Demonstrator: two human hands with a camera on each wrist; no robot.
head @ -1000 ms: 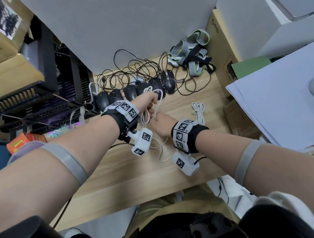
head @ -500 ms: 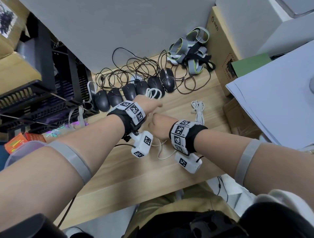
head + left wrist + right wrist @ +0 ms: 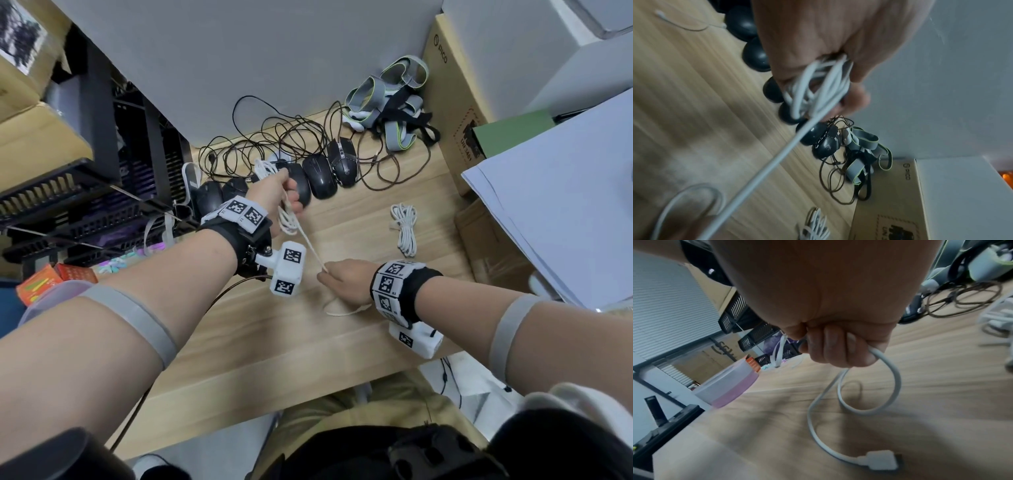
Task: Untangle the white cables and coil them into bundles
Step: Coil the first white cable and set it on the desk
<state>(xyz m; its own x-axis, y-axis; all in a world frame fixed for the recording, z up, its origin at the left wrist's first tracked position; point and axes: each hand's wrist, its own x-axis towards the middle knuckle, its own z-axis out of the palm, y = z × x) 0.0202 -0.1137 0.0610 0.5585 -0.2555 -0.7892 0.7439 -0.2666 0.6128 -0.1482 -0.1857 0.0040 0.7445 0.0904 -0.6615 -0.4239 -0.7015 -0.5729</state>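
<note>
Head view: left hand [image 3: 274,192] is raised above the worktop [image 3: 239,342], fingers curled round a partly wound coil [image 3: 286,219] of white cable; right hand [image 3: 346,279] sits lower and nearer the body, pinching the same cable so that a taut run [image 3: 313,251] spans the two hands.
Head view, finished work: a second white bundle [image 3: 406,229] lies flat on the worktop to the right, well apart from both hands.
Head view, hazard: black mice [image 3: 320,176] with dark cords lie just behind the left hand; keep each new loop in front of them to avoid a snag.
Left wrist view: several loops are bunched in the closed fingers [image 3: 855,95], uneven in length; the taut run leaves the fist diagonally. Judgement: lay each new turn beside the last and match its length.
Right wrist view: fingers [image 3: 838,350] are curled round the cable; the free tail [image 3: 865,402] curls below the fist and ends in a plug [image 3: 879,460] lying on the worktop.
Technique: let the cable slide through the right hand under light tension, so twists run out towards the plug.
Remaining length: short, by judgement; few turns are left before the tail is tucked.
</note>
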